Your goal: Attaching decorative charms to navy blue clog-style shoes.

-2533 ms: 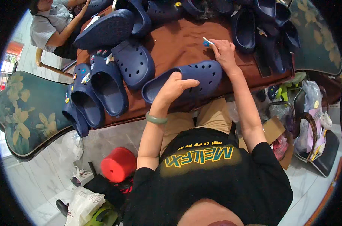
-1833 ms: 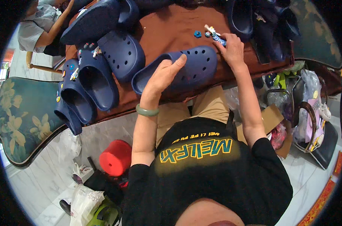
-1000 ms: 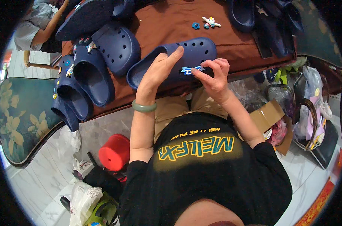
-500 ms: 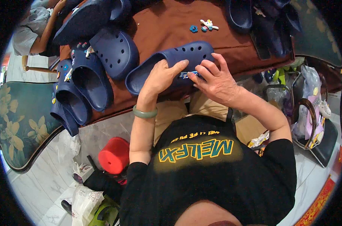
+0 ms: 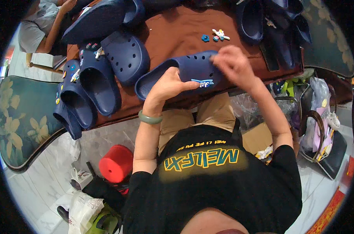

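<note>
Navy clog (image 5: 184, 72) lies on the brown table (image 5: 173, 35), above pale floor tiles (image 5: 40, 183).

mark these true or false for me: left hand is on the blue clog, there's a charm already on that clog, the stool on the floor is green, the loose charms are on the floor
1. The left hand rests on the blue clog. True.
2. A small charm sits on that clog's upper. True.
3. The stool on the floor is green. False: the stool is red.
4. The loose charms lie on the floor. False: the loose charms lie on the brown table, beyond the right hand.
</note>
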Motion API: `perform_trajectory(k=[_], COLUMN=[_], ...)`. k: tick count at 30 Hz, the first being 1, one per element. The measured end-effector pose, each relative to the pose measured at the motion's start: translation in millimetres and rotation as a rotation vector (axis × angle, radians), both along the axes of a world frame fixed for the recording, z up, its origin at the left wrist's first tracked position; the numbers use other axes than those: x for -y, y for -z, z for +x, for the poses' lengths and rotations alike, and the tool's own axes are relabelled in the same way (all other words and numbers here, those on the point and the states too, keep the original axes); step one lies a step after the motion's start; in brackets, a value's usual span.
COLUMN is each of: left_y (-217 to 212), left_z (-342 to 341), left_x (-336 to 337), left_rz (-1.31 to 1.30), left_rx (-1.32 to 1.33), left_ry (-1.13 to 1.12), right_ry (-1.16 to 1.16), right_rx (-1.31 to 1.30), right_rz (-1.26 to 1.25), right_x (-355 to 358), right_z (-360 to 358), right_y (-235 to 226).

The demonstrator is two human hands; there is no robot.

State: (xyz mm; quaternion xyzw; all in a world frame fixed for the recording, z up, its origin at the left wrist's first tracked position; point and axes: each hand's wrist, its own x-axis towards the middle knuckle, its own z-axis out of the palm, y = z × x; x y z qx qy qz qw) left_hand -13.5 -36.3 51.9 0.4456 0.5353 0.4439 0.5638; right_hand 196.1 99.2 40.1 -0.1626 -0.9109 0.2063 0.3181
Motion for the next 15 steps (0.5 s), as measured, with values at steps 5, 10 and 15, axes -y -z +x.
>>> perform_trajectory(k=[5, 10, 15], left_y=[14, 1, 7], left_z=[-5, -5, -8], left_x=[-3, -4, -3], left_rz=[0.007, -0.065, -0.035], left_rx=[-0.008, -0.04, -0.035], left_ry=[0.056, 0.048, 0.057], right_ry=[0.326, 0.347, 0.331], right_rx=[0.081, 0.21, -0.083], right_rz=[0.12, 0.314, 0.295], right_x=[-84, -101, -64], right_z=[-2, -5, -21], right_y=[46, 63, 27])
